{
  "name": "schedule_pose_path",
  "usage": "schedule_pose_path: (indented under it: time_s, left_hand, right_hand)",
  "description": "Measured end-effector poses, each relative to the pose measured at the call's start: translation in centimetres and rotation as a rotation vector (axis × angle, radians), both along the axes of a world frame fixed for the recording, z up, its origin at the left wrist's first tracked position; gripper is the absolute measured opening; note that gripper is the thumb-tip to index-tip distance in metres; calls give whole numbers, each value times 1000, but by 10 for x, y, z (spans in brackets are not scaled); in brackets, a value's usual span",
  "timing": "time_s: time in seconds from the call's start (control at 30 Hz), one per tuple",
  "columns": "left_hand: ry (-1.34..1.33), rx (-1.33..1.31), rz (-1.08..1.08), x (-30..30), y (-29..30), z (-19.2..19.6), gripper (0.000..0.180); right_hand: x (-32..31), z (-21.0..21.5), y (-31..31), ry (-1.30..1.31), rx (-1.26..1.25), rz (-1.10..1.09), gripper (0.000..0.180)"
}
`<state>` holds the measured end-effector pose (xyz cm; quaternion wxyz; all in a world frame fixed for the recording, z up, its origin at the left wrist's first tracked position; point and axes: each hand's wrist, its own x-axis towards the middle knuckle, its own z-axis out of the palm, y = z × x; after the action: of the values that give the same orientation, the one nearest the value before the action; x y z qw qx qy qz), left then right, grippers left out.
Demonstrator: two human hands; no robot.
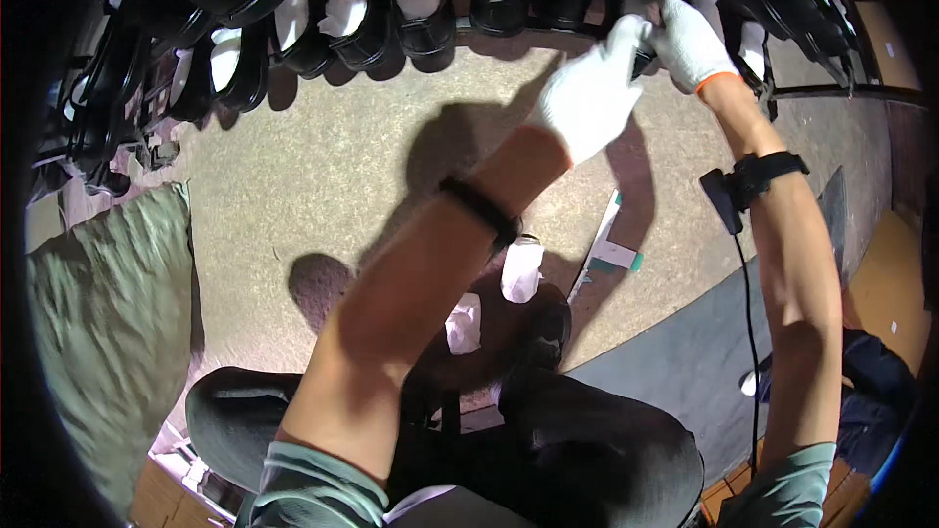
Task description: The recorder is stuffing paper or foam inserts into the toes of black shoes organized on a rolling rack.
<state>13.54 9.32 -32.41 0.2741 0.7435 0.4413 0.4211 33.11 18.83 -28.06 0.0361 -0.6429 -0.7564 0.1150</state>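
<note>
Both hands wear white knit gloves and meet at the far right, by the lower row of a shoe rack. My left hand [592, 103] is closed, its thumb side close against my right hand. My right hand [690, 44] is also closed, with an orange cuff at the wrist. A small dark piece [643, 61] shows between the gloves, and a blurred grey patch lies past the fingertips; what they hold cannot be made out. Black shoes stuffed with white paper, such as one shoe [424, 34], hang in a row beside them.
On the speckled board below lie a white-and-green strip [606, 249] and two white paper wads [523, 269], partly in shadow. A grey-green cloth [117, 303] drapes at the left. A dark grey sheet [675, 352] lies to the right. A cable [751, 332] runs from my right wrist strap.
</note>
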Motion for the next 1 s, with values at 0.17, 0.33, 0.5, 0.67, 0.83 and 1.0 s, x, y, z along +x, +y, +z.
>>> schedule_pose_path:
  time_s: [0.17,0.33,0.5,0.67,0.83,1.0]
  left_hand:
    - [404,-326,449,-85,-173,-39,71]
    - [851,-860,384,-85,-312,-75,104]
    - [859,-795,198,-128,-361,-106,65]
    - [9,-538,250,-79,-222,-45,80]
    - [-111,52,-32,-66,-86,23,72]
    - [114,-105,-129,-55,3,59,86]
  right_hand:
    - [-61,-8,-129,453,612,142,29]
    - [-87,-119,-345,109,-111,425,65]
    - [-140,-105,-333,321,-454,209,41]
    - [-93,-99,-258,946,0,-128,14]
    - [-82,4,-183,1613,-326,-420,66]
    - [-43,43,-125,1428,-189,-430,61]
